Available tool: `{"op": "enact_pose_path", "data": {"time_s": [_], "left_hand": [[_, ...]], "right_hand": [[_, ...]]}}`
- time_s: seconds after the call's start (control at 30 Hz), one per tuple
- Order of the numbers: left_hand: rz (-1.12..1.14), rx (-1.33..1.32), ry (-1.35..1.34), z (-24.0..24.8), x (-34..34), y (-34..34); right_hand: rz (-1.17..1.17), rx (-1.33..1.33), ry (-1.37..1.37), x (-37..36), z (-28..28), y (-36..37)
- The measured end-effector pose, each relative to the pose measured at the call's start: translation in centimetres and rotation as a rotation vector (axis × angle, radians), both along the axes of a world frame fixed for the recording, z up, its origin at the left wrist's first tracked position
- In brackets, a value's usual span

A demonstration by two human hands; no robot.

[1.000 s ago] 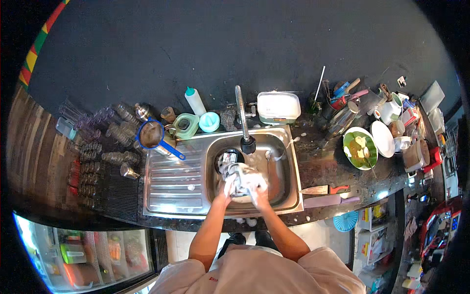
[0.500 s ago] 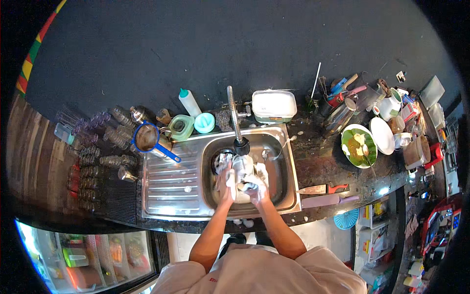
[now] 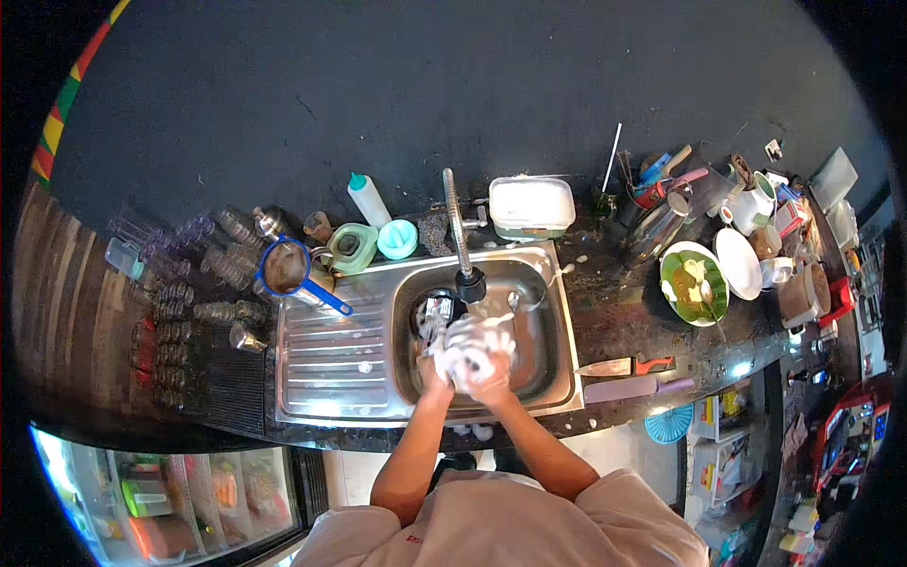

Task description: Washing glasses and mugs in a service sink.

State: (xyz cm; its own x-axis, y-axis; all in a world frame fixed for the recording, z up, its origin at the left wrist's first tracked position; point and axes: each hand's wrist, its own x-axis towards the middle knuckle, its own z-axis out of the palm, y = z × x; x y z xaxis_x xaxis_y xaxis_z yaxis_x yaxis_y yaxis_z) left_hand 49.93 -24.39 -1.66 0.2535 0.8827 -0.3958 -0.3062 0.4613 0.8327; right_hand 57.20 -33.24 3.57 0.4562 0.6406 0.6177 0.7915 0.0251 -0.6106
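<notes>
Over the steel sink [image 3: 562, 326], my left hand [image 3: 436, 372] and my right hand [image 3: 490, 382] are closed together around a foamy white bundle [image 3: 469, 348]. Thick suds cover it and most of my fingers, so I cannot make out its kind. Just above the bundle hangs the spout of a flexible metal faucet [image 3: 454, 213] with a black nozzle. A dark round item with a shiny part [image 3: 435, 307] lies in the basin's left side, beyond my left hand. On the basin's right side a small spoon-like metal piece [image 3: 513, 300] shows.
Left of the basin is a ribbed drainboard [image 3: 331, 364], with a blue-rimmed strainer [image 3: 285, 266] behind it. A knife with a red handle [image 3: 624, 366] and a purple knife [image 3: 635, 387] lie on the right counter. A leaf-lined plate [image 3: 694, 283] sits farther right.
My hands have come closer together and closed over the foamy bundle, where before they were spread at its two sides. The suds have shifted slightly toward me, away from the nozzle.
</notes>
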Motion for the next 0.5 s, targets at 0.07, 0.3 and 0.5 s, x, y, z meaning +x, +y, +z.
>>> {"op": "enact_pose_path", "data": {"time_s": [0.07, 0.3, 0.5], "left_hand": [[-0.085, -0.105, 0.134, 0.0, -0.9, 0.3], [-0.176, -0.161, -0.042, 0.2, -2.5, 0.5], [-0.408, -0.469, -0.476, 1.5, -1.0, -0.5]], "right_hand": [[0.039, -0.065, -0.116, 0.4, -0.3, -0.1], [0.438, -0.056, 1.597, 6.2, -7.5, 3.1], [0.760, 0.109, 1.662, 6.4, -11.8, 1.9]]}}
